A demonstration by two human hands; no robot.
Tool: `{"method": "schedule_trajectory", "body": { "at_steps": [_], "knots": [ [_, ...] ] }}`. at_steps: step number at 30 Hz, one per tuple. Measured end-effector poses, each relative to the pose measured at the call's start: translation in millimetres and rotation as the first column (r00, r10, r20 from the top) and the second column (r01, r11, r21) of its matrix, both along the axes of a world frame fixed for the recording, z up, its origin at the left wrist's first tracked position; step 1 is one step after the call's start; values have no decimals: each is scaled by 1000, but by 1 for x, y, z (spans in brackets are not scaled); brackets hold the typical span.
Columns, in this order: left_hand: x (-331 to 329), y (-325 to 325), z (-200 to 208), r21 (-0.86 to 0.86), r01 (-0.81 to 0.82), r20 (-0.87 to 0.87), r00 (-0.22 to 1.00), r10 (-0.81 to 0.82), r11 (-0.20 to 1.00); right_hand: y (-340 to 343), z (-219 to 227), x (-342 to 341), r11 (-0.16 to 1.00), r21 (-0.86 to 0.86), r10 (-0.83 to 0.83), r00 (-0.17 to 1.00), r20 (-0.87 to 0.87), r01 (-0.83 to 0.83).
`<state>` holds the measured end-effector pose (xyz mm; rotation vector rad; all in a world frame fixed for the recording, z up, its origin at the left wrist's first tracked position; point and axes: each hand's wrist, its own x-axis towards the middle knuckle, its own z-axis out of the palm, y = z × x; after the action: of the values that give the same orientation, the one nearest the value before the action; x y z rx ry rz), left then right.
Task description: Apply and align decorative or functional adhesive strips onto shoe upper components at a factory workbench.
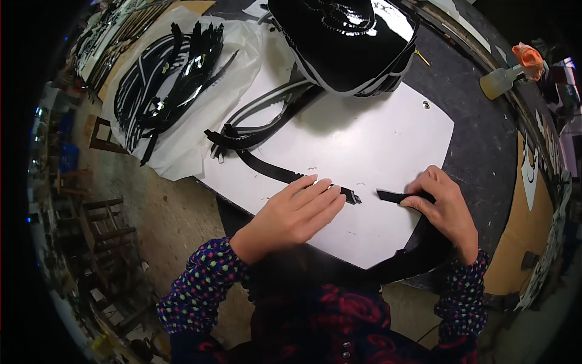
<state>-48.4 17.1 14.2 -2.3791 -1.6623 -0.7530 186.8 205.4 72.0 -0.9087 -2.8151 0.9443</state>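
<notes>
A long black strap point(267, 168) curves across the white board, its cut, frayed end pointing right. Over this strap, close to that end, my left hand point(303, 211) lies with its fingers stretched out flat; its thumb is hidden. To the right, my right hand point(441, 203) is closed in a pinch on a black strip point(393, 196), whose squared tip points left toward the strap's end. A gap of bare board separates the two ends. More black straps with grey edges point(257, 130) lie bunched beyond my left hand.
Glossy black panels point(345, 51) are stacked at the far side of the white board point(364, 145). At far left, a white plastic bag point(182, 161) bears a heap of shiny black strips point(176, 85). A bottle of yellowish liquid point(496, 85) stands far right. Wooden stools point(109, 224) are on the floor at left.
</notes>
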Motion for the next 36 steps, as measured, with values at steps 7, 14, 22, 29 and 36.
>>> {"method": "schedule_trajectory", "body": {
  "at_steps": [7, 14, 22, 29, 36],
  "knots": [
    [-2, -3, 0, -62, 7, 12, 1000, -6, 998, -2, 20, -11, 923, -372, -81, 995, 56, 96],
    [0, -2, -1, -49, 9, 27, 1000, -8, 999, -14, 11, -27, 812, -539, -234, 971, 51, 224],
    [1, -4, -3, -61, -7, 41, 999, 10, 998, -27, 4, -29, 847, -469, -274, 962, 17, 250],
    [2, -4, -3, -79, -11, 62, 998, 16, 997, -29, -2, -27, 849, -447, -310, 951, 13, 283],
    [2, -4, -1, -103, -11, 94, 995, 21, 995, -28, -1, -27, 823, -489, -332, 943, 0, 290]
  ]
}}
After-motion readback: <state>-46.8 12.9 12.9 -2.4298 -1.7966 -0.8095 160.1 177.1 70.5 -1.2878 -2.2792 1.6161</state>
